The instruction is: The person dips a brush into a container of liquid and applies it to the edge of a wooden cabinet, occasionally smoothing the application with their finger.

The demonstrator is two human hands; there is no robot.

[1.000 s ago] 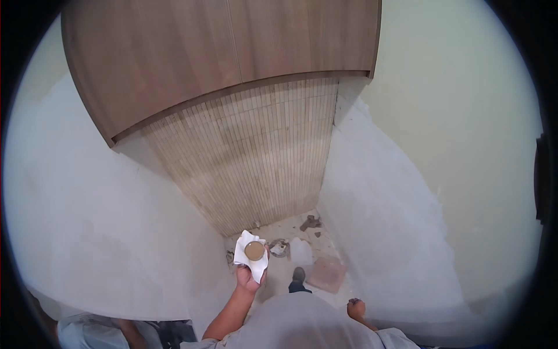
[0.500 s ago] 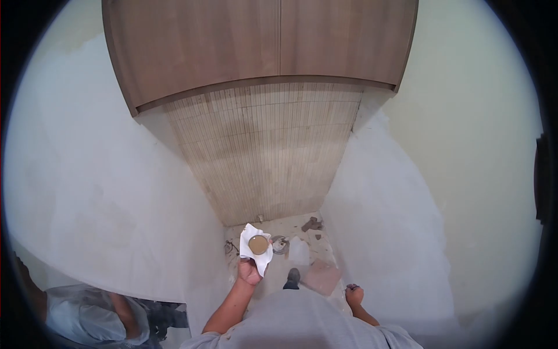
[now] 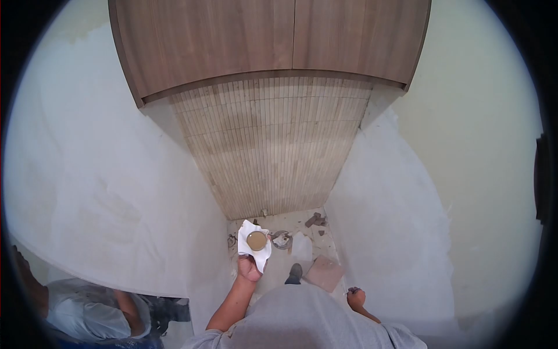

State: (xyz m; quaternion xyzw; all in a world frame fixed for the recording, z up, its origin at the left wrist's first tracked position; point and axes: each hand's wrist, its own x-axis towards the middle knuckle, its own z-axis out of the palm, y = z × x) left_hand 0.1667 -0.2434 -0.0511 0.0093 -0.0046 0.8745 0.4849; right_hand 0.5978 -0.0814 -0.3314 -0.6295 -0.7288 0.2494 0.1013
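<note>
My left hand (image 3: pixel 250 270) is closed from below on a white paper napkin (image 3: pixel 261 259). In that napkin sits a small round cup of light brown drink (image 3: pixel 256 241), seen from above; the cup's sides are mostly hidden by the paper. Low on the right, beside the plastered wall, my right hand (image 3: pixel 356 299) is curled closed. Something small and dark shows at its fingers, too small to name.
A wooden cabinet (image 3: pixel 250 41) juts out above a wall of narrow beige tiles (image 3: pixel 273 145). On the floor lie a reddish square tile (image 3: pixel 324 273), broken pieces (image 3: pixel 315 219) and a coil (image 3: pixel 282 239). Another person (image 3: pixel 87 311) is at the lower left.
My view has shifted slightly, so the cabinet and tiled wall appear a little further right and higher. Both hands keep their hold, the cup staying level in the napkin.
</note>
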